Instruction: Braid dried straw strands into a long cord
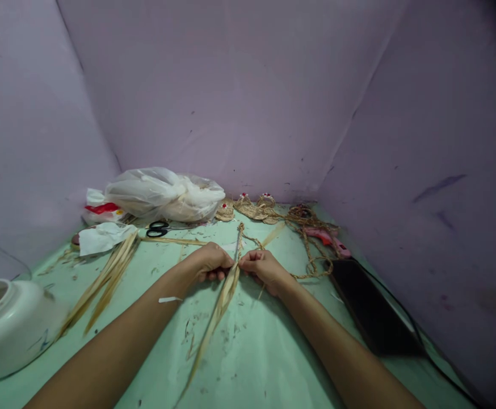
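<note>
Flat straw-coloured fibre strands (220, 304) trail down toward me over the green surface, and above my fingers they turn into a narrow braided cord (239, 241). My left hand (213, 261) is closed on the strands from the left, its fingers curled in. From the right, my right hand (265, 270) pinches them just where the braid begins. The two hands nearly meet. A finished length of braided rope (316, 267) loops away to the right behind my right hand. The fingertips partly hide the crossing strands.
Loose fibre strands (112, 275) lie left under white paper (105, 237). Black-handled scissors (158, 229) rest near a plastic bag (163, 193). Woven slippers (252, 210) stand by the back wall. A white pot (13, 326), a pink tool (328, 238) and a dark flat object (371, 307) flank the work.
</note>
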A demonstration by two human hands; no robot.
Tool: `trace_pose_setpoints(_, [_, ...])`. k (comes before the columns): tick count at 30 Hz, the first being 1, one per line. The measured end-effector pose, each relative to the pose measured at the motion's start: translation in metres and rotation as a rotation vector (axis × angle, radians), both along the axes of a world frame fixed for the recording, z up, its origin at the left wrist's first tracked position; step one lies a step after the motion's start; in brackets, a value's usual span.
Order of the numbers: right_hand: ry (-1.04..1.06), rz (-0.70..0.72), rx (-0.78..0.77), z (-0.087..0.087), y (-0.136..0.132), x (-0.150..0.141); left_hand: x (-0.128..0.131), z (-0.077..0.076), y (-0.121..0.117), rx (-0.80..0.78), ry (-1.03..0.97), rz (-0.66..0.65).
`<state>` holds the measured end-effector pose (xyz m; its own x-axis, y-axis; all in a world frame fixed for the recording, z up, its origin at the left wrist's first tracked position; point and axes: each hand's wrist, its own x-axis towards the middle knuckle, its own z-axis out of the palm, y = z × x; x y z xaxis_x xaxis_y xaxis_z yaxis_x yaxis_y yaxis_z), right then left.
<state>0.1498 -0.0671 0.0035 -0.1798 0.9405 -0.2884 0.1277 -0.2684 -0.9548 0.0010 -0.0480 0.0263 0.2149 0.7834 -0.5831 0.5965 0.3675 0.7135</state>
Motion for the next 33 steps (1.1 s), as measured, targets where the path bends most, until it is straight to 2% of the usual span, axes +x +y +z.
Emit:
trace_pose_setpoints(6, [-0.023, -0.002, 0.005, -0.001, 0.000, 0.000, 0.003, 0.006, -0.003, -0.029, 0.018, 0.029])
trace_pose_setpoints(17, [-0.019, -0.015, 0.004, 0.001, 0.000, -0.001, 0.004, 0.011, 0.001, 0.098, 0.056, 0.034])
trace_pose_setpoints(21, [-0.028, -0.005, -0.007, 0.002, 0.000, -0.001, 0.007, 0.009, -0.001, 0.115, 0.092, 0.018])
trace_pose_setpoints(26, [-0.024, -0.012, 0.009, 0.000, 0.000, -0.002, 0.008, 0.003, -0.001, 0.045, 0.019, 0.026])
trace_pose_setpoints(33, [0.014, -0.010, 0.000, 0.001, -0.001, -0.001, 0.012, -0.003, 0.005, 0.012, -0.071, 0.137])
